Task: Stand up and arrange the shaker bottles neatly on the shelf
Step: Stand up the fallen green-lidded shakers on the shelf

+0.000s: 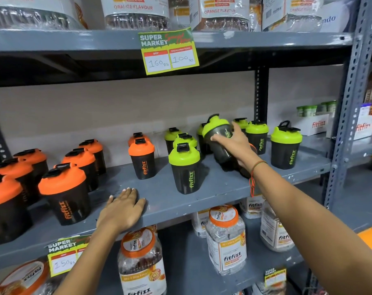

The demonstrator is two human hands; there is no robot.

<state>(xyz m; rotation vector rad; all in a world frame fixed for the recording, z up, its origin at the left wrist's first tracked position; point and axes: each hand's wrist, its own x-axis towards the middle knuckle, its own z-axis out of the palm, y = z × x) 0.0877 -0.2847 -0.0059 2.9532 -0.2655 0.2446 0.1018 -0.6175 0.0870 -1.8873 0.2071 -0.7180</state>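
On the grey middle shelf (212, 188) stand black shaker bottles. Several with orange lids (63, 194) fill the left and one orange-lidded bottle (141, 158) stands mid-shelf. Green-lidded bottles (185, 169) stand upright to the right, one (286, 145) at the far right. My right hand (236, 145) grips a tilted green-lidded shaker bottle (218, 135), its lid leaning left, above the shelf among the green group. My left hand (123, 209) lies flat, palm down, on the shelf's front edge, holding nothing.
Clear jars with orange lids (225, 237) fill the shelf below, and larger jars (136, 15) line the one above. Price tags (169, 51) hang from the shelf edges. A perforated metal upright (349, 99) bounds the right side, with white boxes (315, 124) beyond.
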